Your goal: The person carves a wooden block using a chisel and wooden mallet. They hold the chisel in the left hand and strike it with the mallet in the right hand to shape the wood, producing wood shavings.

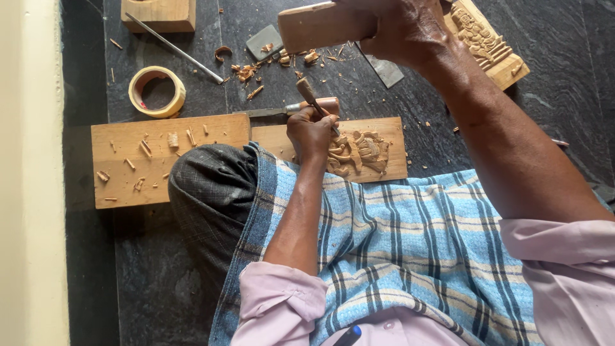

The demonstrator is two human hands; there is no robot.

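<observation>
Left hand (312, 133) at frame centre, fingers wrapped tight around a chisel (310, 96) whose wooden handle projects toward 12 o'clock; its tip is hidden where it meets the carved wooden panel (359, 150). Panel lies flat on the dark stone floor (564, 83), relief carving at its middle, directly at 3 o'clock of the hand. Right hand (400, 29) raised at 1 o'clock, fingers clamped on a wooden mallet (317, 25), head pointing to 9 o'clock, well above the chisel handle. Second chisel (288, 109) lies on the floor just at 12 o'clock of the panel. Plain wooden board (160, 160) at 9 o'clock, touching the panel's edge, wood chips scattered on it. Roll of tape (157, 91), cream, ring-shaped, at 10 o'clock on the floor; nothing inside the ring. Another carved piece (490, 45) at 2 o'clock, partly behind the right forearm. Checked blue cloth (410, 243) covers the lap at 6 o'clock.
</observation>
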